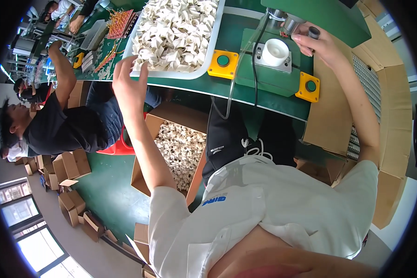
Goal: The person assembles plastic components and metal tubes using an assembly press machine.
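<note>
My left hand (130,88) is at the near left corner of a white tray (183,75) heaped with folded white pieces (176,34). Its fingers are curved and apart, with nothing visible in them. My right hand (324,48) is beside the green press (322,18), its fingers bent around a short dark metal cylinder (313,33). The press head (292,24) hangs just left of those fingers, and a tiny red bit (283,34) shows there. Below stands a white round cup-shaped part (275,52) on a metal plate (282,65).
Two yellow boxes with green buttons, left (223,64) and right (308,87), flank the press base. A carton (329,116) at right holds rows of silver cylinders (368,83). Another carton (139,173) of small white parts is on the floor. At left sits a co-worker (65,120).
</note>
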Tool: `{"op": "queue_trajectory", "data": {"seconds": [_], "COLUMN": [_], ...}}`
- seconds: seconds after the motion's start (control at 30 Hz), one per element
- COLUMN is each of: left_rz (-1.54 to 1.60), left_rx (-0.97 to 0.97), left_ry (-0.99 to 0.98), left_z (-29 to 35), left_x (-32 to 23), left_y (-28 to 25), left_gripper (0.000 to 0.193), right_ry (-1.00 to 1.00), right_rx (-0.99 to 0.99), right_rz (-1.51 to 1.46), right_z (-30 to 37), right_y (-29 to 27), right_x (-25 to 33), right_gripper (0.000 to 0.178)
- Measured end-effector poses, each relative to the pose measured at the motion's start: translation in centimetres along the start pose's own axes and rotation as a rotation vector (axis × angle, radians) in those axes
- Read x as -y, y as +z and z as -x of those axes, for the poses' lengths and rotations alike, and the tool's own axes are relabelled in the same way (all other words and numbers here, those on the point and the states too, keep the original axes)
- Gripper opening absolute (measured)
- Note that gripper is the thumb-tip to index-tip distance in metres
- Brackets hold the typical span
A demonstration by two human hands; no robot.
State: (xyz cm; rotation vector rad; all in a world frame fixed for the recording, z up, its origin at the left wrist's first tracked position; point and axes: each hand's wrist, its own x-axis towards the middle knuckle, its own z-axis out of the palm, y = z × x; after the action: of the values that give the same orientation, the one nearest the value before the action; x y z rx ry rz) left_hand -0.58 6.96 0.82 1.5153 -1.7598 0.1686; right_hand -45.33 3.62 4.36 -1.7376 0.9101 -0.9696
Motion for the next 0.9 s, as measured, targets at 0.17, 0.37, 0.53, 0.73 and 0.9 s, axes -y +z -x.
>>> {"op": "queue_trajectory", "data": {"seconds": [0.17, 0.37, 0.53, 0.73, 0.9], "left_rz": [-0.043, 0.071, 0.15, 0.329, 0.882], "left_rx": [0.346, 0.484, 0.486, 0.12, 0.121], "left_ry": [-0.042, -0.105, -0.127, -0.175, -0.106], "left_z": [-3.3, -3.0, -3.6, -5.0, -3.5], "left_x": [0.8, 2.1, 2.3, -1.6, -15.4], "left_y": [1.8, 2.0, 1.4, 0.7, 7.2], "left_gripper": [0.027, 0.032, 0.025, 0.019, 0.017], "right_ry": [0.046, 0.077, -0.265, -0.009, 0.243], "right_rx": [-0.086, -0.158, -0.062, 0.012, 0.112], "right_rz": [0.36, 0.508, 0.642, 0.618, 0.593], "right_z": [1.4, 1.7, 1.6, 0.7, 0.4], "right_y": [-6.3, -6.3, -6.0, -6.3, -6.6], "right_x": [-2.7, -3.1, -5.0, -3.7, -2.2], "right_gripper": [0.015, 0.016, 0.022, 0.026, 0.034]}}
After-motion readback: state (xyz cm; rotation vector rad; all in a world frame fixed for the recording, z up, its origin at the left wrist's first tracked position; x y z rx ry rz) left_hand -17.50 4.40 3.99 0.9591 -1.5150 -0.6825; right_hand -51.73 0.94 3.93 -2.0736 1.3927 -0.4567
